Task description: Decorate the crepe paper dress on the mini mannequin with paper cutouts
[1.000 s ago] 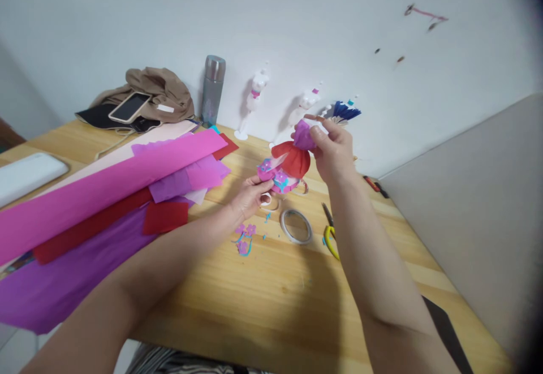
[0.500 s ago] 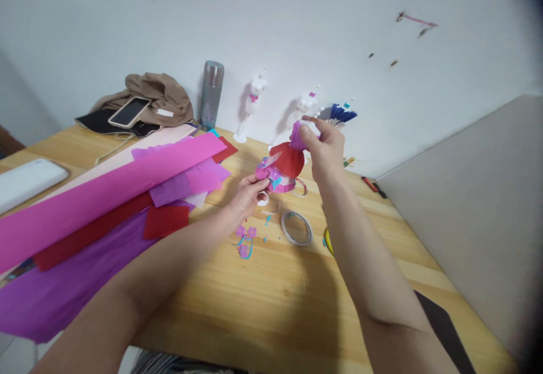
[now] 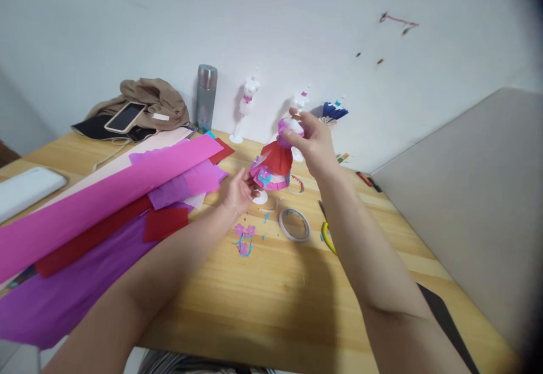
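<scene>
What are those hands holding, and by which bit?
The right hand holds the little dressed figure by its purple-and-white top. The left hand is at the skirt's hem; I can't tell whether it grips.

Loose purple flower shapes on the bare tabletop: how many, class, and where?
3, clustered left of the tape roll: an upper-left flower, an upper-right flower, and a lower flower below them. Others may be hidden.

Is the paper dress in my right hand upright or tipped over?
Upright, leaning slightly: the paper dress has its purple top, held by your right hand, above the red skirt, pink hem lowest.
</scene>
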Tool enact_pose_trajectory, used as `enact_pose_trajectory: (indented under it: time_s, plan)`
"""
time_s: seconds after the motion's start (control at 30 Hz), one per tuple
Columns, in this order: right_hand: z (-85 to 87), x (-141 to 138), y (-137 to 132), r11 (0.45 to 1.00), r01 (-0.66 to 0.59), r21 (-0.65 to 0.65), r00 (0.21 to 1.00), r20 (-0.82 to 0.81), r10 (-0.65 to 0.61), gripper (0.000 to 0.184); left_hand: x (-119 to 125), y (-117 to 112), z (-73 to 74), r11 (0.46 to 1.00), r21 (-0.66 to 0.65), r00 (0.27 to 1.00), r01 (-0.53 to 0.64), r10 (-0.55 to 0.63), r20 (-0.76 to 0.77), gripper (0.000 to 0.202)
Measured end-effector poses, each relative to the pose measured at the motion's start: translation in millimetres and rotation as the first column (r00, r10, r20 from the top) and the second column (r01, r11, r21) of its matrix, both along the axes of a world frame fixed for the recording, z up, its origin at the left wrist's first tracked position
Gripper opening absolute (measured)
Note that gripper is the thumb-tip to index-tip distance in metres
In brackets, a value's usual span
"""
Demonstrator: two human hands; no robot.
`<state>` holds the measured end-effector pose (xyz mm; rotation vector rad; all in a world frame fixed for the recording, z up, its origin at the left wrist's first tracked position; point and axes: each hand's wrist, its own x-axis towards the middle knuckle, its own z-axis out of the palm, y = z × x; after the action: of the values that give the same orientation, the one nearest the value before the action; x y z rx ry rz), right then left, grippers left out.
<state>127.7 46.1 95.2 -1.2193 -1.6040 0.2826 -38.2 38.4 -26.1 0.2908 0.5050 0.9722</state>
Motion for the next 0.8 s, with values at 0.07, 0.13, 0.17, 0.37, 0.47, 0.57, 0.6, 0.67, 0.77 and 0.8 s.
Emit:
enact_pose_trajectory:
  time_s: [0.07, 0.13, 0.17, 0.37, 0.47, 0.57, 0.6, 0.67, 0.77, 0.8]
  plan:
    - [0.6, -2, 3, 0.999, 0.041, 0.018, 0.999, -0.011, -0.041, 0.069, 1, 1, -1.9, 1.000, 0.013, 0.999, -0.003, 0.004, -0.040, 0.021]
    - [0.9, -3, 8, 0.992, 0.118, 0.052, 0.993, -0.004, -0.118, 0.070, 3, 2, -4.2, 1.000, 0.022, 0.998, -0.005, 0.006, -0.068, 0.021]
    - [0.7, -4, 10, 0.984, 0.164, 0.069, 0.986, 0.007, -0.165, 0.070, 3, 2, -5.4, 0.999, 0.032, 0.998, -0.001, 0.003, -0.070, 0.023]
    - [-8.4, -9, 23, 0.930, 0.348, 0.121, 0.935, 0.031, -0.354, 0.068, 2, 2, -11.0, 0.984, 0.171, 0.996, 0.038, -0.023, -0.091, 0.038]
    - [-12.2, -12, 22, 0.935, 0.344, 0.085, 0.935, 0.054, -0.349, 0.064, 3, 2, -11.6, 0.976, 0.212, 0.990, 0.048, -0.019, -0.136, 0.032]
    - [-7.8, -15, 18, 0.942, 0.332, 0.053, 0.937, 0.093, -0.336, 0.058, 3, 2, -10.8, 0.975, 0.218, 0.988, 0.051, -0.017, -0.156, 0.030]
    - [-4.6, -14, 17, 0.942, 0.332, 0.045, 0.936, 0.104, -0.335, 0.055, 3, 3, -10.2, 0.976, 0.214, 0.988, 0.046, -0.013, -0.155, 0.030]
    - [2.8, -12, 14, 0.944, 0.331, 0.011, 0.935, 0.131, -0.330, 0.046, 3, 4, -8.8, 0.977, 0.212, 0.989, 0.029, 0.003, -0.149, 0.031]
    - [10.2, -4, 13, 0.950, 0.307, -0.054, 0.941, 0.167, -0.295, 0.036, 3, 6, -6.8, 0.976, 0.217, 0.989, 0.002, 0.030, -0.146, 0.033]
    - [10.7, 0, 13, 0.958, 0.285, -0.042, 0.947, 0.165, -0.274, 0.035, 4, 7, -6.4, 0.976, 0.220, 0.988, -0.006, 0.039, -0.147, 0.033]
